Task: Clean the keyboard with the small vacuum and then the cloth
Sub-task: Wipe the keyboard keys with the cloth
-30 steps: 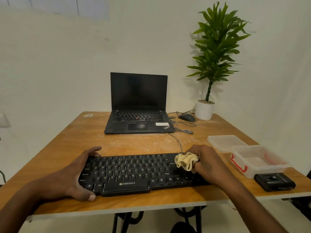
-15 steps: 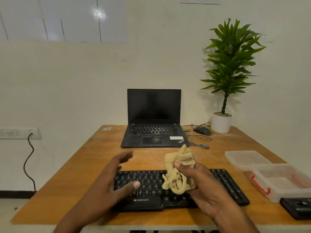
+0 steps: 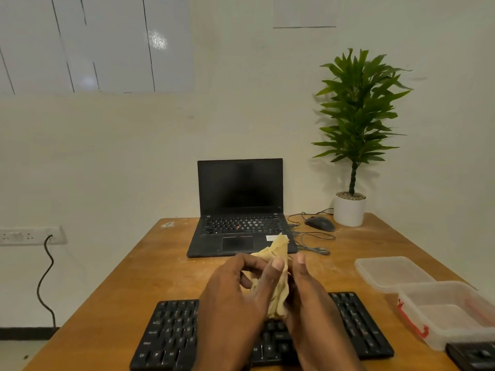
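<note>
Only the head view to go on here. Both hands are up in front of the camera, bunching the crumpled tan cloth (image 3: pixel 278 285) between them. The left hand (image 3: pixel 235 298) is pinching its near edge with thumb and curled fingers, and the right hand (image 3: pixel 308 303) is cupping it from the 3 o'clock side, fingers wrapped against the fabric. So neither hand is free; both are clamped on the cloth.

The flat black keyboard (image 3: pixel 171 333) is lying directly under the hands, toward 6 o'clock from the cloth, with its long axis running 9 to 3 across the near edge of the wooden counter (image 3: pixel 160 269). The cloth is hanging just above its middle keys, not touching as far as I can tell. I'd guess the right hand is going to do the wiping, since it's holding the bulk of the fabric.

Further around: an open black laptop (image 3: pixel 241 210) is sitting at 12, a green potted plant (image 3: pixel 353 129) and a dark mouse (image 3: pixel 320 223) at 1 to 2 o'clock, and clear plastic containers (image 3: pixel 442 311) at 3. A small black device (image 3: pixel 474 354) is poking in at 4 o'clock, maybe the vacuum, can't tell. Plain white wall behind.
</note>
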Available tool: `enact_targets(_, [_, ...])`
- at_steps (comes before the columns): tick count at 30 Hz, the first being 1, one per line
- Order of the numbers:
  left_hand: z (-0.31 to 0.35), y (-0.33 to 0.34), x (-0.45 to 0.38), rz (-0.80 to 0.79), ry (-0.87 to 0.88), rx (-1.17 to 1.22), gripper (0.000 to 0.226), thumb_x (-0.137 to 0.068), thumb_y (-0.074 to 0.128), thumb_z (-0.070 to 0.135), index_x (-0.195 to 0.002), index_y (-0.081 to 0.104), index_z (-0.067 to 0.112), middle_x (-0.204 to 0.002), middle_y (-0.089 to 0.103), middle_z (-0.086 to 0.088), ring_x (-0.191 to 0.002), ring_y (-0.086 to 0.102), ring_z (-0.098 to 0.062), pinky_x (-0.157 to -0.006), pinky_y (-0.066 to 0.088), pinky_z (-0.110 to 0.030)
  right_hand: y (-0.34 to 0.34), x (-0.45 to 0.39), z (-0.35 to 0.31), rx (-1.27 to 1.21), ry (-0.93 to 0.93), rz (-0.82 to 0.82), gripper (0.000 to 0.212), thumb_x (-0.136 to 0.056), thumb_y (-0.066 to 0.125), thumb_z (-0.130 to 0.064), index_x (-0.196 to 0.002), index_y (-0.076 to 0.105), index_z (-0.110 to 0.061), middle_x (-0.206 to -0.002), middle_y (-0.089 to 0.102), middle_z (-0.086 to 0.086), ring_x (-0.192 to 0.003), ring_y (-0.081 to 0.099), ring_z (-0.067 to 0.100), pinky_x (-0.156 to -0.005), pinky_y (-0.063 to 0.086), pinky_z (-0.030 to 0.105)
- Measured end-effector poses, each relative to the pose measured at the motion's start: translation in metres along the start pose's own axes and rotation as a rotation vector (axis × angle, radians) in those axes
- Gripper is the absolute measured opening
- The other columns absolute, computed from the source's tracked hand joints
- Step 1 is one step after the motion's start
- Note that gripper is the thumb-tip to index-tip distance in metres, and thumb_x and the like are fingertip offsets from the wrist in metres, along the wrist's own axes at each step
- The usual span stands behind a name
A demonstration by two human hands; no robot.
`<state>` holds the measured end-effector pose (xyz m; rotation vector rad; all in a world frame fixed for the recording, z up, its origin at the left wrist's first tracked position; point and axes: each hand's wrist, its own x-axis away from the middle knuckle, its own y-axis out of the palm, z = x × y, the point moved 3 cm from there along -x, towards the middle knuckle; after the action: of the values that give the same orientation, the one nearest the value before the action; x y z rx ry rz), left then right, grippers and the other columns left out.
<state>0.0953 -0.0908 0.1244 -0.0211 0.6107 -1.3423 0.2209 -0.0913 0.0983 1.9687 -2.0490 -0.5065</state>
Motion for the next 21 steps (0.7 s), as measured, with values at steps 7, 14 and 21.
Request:
enact_targets(7, [0.006, 0.011, -0.014, 0.005, 0.019, 0.008, 0.024, -0.09, 0.061, 0.055, -0.081, 0.07, 0.035, -0.077, 0.069, 0.013, -0.075, 0.063, -0.008, -0.066, 0.048, -0.029, -0.004, 0.008, -0.002, 0.025, 0.009, 0.134, 0.018, -0.091, 0.053, -0.052, -0.093, 0.067, -0.041, -0.073, 0.073, -0.025, -0.07, 0.07, -0.008, -0.06, 0.054, 0.014])
enact_targets(14, [0.019, 0.006, -0.028, -0.171, 0.021, 0.318, 0.034, -0.106, 0.053, 0.013, -0.073, 0.059, 0.013, -0.063, 0.06, 0.002, -0.06, 0.058, -0.008, -0.057, 0.048, -0.017, -0.013, 0.0, -0.011, -0.375, 0.064, 0.141, 0.062, -0.08, 0.069, -0.051, -0.123, 0.065, -0.007, -0.112, 0.073, 0.02, -0.106, 0.07, 0.037, -0.098, 0.052, 0.058])
enact_targets(21, [0.04, -0.001, -0.043, -0.298, -0.017, 0.591, 0.028, -0.095, 0.049, 0.04, -0.075, 0.058, 0.024, -0.079, 0.057, -0.003, -0.078, 0.056, -0.018, -0.073, 0.047, -0.038, -0.03, -0.001, -0.013, -0.488, -0.006, 0.06, 0.07, -0.063, 0.085, -0.014, -0.128, 0.062, -0.002, -0.122, 0.069, 0.021, -0.112, 0.067, 0.039, -0.097, 0.052, 0.057])
